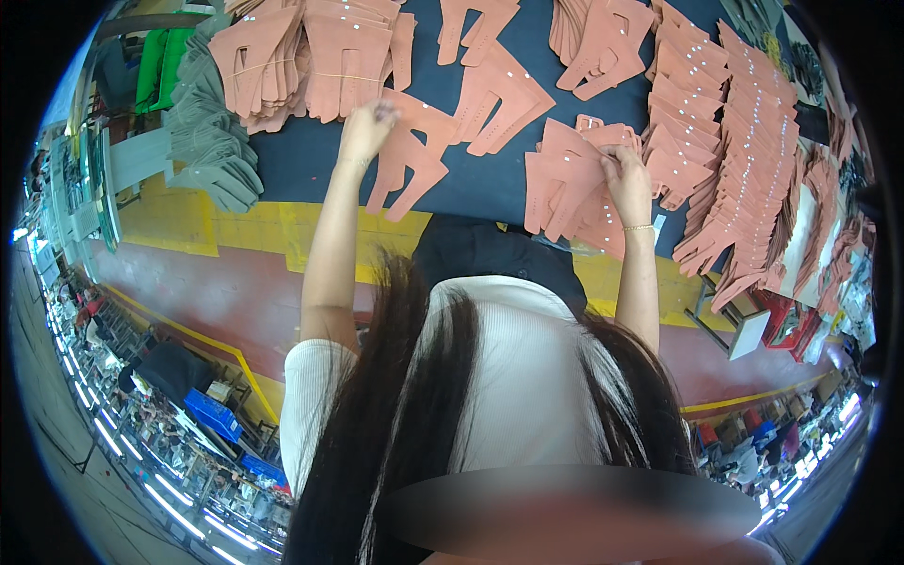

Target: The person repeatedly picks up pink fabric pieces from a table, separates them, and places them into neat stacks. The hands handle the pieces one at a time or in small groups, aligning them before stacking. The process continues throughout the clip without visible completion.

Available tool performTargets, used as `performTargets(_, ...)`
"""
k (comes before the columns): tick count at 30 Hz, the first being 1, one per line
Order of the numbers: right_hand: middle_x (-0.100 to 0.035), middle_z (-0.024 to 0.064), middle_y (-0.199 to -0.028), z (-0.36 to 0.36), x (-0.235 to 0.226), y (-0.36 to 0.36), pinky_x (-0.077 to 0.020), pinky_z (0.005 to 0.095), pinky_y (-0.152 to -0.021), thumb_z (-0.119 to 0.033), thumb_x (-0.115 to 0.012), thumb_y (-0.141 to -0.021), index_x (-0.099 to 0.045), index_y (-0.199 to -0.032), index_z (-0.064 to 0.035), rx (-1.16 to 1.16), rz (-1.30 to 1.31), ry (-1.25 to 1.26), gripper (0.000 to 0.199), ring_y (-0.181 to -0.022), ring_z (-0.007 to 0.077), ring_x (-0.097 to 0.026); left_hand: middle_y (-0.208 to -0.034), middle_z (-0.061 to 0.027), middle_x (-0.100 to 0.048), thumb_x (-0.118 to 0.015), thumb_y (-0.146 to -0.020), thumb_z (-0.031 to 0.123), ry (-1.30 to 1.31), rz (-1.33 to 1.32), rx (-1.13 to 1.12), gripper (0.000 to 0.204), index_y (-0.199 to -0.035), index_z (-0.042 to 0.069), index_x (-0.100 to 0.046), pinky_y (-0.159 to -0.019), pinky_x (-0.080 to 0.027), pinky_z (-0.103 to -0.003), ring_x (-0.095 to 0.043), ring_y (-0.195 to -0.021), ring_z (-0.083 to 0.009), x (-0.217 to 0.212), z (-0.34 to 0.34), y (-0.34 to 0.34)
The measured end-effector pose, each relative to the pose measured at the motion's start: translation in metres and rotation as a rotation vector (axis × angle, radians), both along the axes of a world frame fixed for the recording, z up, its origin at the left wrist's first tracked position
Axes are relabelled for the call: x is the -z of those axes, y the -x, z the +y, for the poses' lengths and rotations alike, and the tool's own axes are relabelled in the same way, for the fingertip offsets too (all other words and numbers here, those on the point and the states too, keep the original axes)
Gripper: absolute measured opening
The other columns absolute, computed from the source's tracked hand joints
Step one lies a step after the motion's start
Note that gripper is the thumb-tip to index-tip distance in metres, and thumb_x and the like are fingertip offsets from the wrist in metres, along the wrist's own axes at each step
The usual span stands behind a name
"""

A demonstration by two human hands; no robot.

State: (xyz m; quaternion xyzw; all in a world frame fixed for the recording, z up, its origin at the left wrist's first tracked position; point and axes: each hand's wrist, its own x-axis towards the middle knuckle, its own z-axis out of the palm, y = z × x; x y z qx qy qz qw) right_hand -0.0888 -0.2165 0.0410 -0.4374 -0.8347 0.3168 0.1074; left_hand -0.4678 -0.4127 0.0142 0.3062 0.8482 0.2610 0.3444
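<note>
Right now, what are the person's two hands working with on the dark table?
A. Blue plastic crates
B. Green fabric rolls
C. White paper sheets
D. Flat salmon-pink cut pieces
D: the left hand rests on a flat salmon-pink cut piece, and the right hand grips a stack of the same pink pieces lying on the dark table.

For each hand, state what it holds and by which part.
Left hand pinches a salmon leather cut piece at its top edge; right hand grips a stack of such pieces along its right side.
</note>
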Motion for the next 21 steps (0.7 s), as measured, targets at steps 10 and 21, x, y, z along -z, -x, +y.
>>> performTargets(10,-0.068,0.0158,-0.096,-0.004,-0.006,-0.005,-0.0502,0.0375,-0.080,-0.007,-0.063,-0.084,-0.067,-0.101,-0.0027,0.073,0.014,0.032,0.018,-0.089,0.0311,-0.065,-0.087,-0.0106,-0.063,-0.069,-0.083,0.017,-0.085,-0.112,0.027,0.027,-0.104,0.002,-0.059,-0.069,-0.049,-0.032,-0.059,-0.074,-0.0176,0.029,-0.014,-0.083)
performTargets(21,-0.070,0.0118,-0.094,-0.010,-0.032,-0.010,-0.0520,0.0325,-0.074,-0.007,-0.064,-0.084,-0.068,-0.101,-0.0027,-0.040,-0.023,0.089,0.017,-0.083,0.0256,-0.067,-0.104,-0.0150,-0.056,-0.073,-0.078,0.016,-0.156,0.088,0.499,0.030,-0.100,0.003,-0.058,-0.088,-0.046,-0.041,-0.056,-0.099,-0.0331,0.027,0.069,-0.204)
